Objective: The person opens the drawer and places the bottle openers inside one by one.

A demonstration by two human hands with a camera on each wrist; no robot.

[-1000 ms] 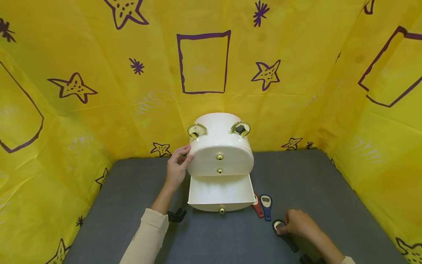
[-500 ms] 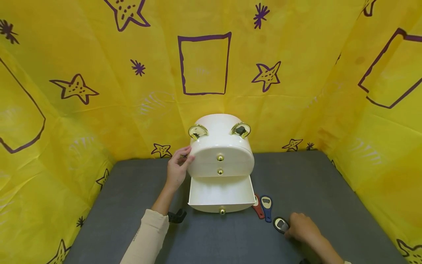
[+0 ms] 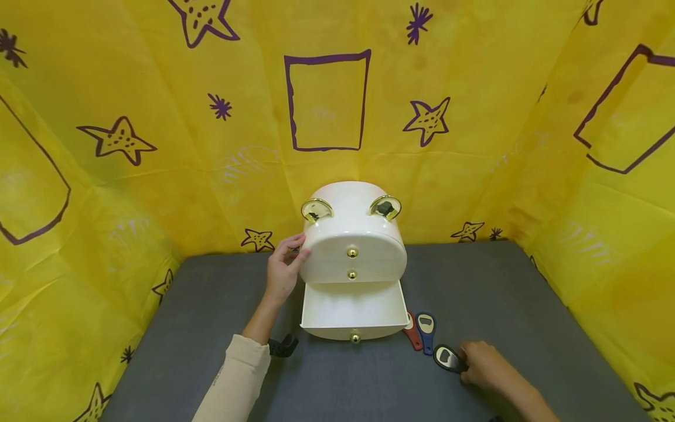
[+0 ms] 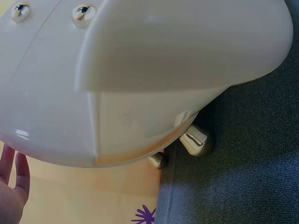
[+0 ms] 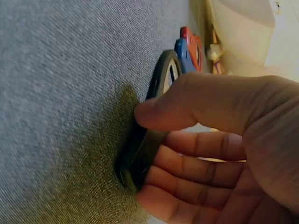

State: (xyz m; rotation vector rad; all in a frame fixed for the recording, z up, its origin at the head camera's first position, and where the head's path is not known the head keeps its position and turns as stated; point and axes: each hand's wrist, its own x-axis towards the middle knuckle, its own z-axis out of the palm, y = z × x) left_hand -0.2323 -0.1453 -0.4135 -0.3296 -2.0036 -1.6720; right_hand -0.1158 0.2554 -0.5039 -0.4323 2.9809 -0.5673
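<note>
A white rounded drawer box (image 3: 353,214) with gold knobs and two gold-rimmed ear-like parts stands mid-table, its bottom drawer (image 3: 354,333) pulled out. My left hand (image 3: 282,274) touches the box's left side with its fingertips; in the left wrist view, two fairly straight fingers (image 4: 21,172) meet the curved wall. To the right of the drawer, my right hand (image 3: 486,366) pinches a black bottle opener (image 3: 447,358) by its handle, thumb on one face and fingers on the other. In the right wrist view the opener (image 5: 154,93) is tipped on edge, close over the cloth.
A blue bottle opener (image 3: 426,333) and a red bottle opener (image 3: 413,335) lie side by side at the drawer's right corner. A black strap-like piece (image 3: 283,346) shows by my left wrist. Yellow patterned cloth (image 3: 327,105) walls the dark grey table (image 3: 221,305) at back and sides.
My right hand has slid from the black opener's head down to its handle and now pinches it; the opener has turned slightly. My left hand and the drawer box stay put.
</note>
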